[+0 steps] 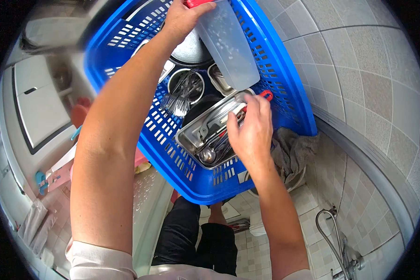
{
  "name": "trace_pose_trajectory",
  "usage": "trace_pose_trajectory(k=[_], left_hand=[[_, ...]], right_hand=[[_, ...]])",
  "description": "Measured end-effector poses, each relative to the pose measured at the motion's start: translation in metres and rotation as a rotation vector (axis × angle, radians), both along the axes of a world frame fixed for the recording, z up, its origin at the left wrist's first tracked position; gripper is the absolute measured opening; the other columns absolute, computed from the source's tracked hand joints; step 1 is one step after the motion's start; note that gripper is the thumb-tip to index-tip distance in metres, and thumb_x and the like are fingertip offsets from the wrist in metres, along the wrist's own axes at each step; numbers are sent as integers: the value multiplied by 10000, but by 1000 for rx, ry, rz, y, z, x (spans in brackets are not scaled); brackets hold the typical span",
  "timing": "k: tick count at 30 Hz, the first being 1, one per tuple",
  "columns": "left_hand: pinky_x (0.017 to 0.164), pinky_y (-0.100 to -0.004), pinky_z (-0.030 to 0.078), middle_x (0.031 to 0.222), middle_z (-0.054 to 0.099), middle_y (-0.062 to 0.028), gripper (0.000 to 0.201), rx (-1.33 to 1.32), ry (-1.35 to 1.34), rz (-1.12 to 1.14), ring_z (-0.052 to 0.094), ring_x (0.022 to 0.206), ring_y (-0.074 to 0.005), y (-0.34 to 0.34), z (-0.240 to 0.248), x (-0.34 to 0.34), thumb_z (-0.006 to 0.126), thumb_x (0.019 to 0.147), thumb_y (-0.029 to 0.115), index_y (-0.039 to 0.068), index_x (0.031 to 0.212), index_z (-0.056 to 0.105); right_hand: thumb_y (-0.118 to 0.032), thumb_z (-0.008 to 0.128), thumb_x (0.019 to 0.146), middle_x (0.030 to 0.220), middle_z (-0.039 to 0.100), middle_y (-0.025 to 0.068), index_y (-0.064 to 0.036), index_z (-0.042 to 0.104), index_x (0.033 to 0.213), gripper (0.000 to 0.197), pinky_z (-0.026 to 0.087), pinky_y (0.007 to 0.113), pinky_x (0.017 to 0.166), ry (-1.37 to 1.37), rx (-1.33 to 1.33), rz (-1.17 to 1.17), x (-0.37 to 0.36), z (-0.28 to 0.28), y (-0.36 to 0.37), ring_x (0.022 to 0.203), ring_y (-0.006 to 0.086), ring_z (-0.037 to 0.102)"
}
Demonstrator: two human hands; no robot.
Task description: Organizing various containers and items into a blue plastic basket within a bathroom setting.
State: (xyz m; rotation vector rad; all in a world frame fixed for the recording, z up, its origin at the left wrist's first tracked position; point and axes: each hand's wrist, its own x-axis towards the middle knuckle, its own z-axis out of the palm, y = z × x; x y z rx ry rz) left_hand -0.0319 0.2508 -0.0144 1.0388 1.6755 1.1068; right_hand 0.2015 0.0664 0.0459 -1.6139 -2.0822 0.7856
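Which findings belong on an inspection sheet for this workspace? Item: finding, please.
Surface: blue basket; its support is unclear.
Job's things: translucent container; metal tray with utensils; forks in a cup.
Clutter: gray cloth outside the basket's near right corner.
Hands: left hand grips the container's far end; right hand is at the tray, grip unclear.
Cables: nothing seen.
Surroundings: wall tiles right, tiled floor below, shower hose lower right.

No text, label, number or sign can be read anywhere here.
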Motion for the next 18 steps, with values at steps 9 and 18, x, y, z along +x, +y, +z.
trace_pose_trajectory(k=[9,18], left_hand=[[864,-303,479,1070,627,-139,678,91,102,-46,600,971,-205,-8,2,-20,824,729,303,-73,1218,542],[815,-276,507,1099,634,-119,663,51,239,-2,626,927,-164,-66,27,-103,808,768,322,-37,1260,546]], right_hand=[[-94,695,767,1165,504,256,81,505,1184,491,445,464,927,147,-136,-31,23,12,-49,1060,423,533],[-78,679,780,1165,524,234,62,537,1166,435,455,446,918,155,-114,-48,50,14,-46,1062,409,545]])
